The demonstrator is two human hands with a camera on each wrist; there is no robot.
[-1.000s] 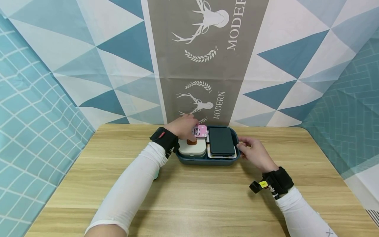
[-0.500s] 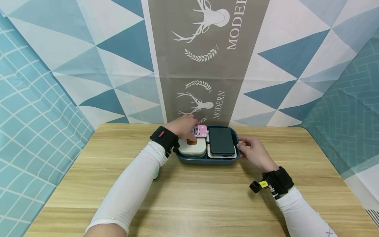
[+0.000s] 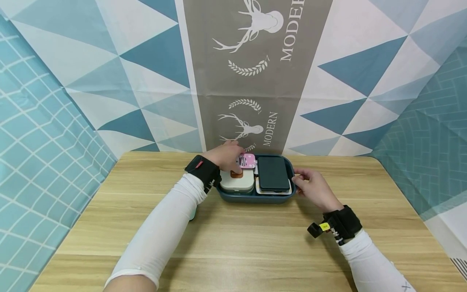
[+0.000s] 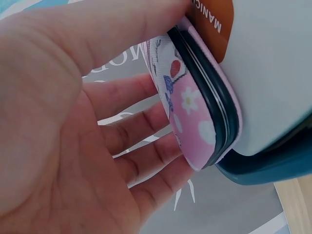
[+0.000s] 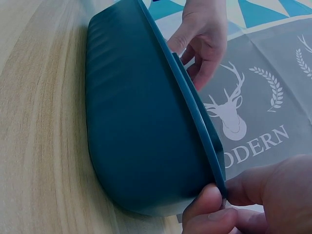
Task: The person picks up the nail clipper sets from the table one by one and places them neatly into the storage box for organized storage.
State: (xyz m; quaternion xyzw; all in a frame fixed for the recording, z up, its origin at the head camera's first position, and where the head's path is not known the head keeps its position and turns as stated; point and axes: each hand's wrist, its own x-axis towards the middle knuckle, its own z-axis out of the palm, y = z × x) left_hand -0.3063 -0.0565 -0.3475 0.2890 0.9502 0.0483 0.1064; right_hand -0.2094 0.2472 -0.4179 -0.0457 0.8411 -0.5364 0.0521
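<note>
A dark teal tray [image 3: 255,199] stands at the back of the table, full of small things. My left hand [image 3: 225,157] reaches over its left end and holds a pink patterned case [image 3: 247,161] with dark edges, thumb on one side and fingers along the other. Below that hand lies a cream box [image 3: 237,184] with a brown label reading "MANIC", partly covered. A dark flat rectangular thing [image 3: 273,173] lies on a white one [image 3: 288,190] in the tray's right part. My right hand [image 3: 314,188] pinches the tray's right rim, seen closely in the right wrist view.
The wooden table [image 3: 233,243] spreads in front of the tray. A patterned cloth wall [image 3: 240,85] rises close behind it. Beside my left sleeve shows a bit of a mint-green thing [image 3: 192,215], mostly hidden by the forearm.
</note>
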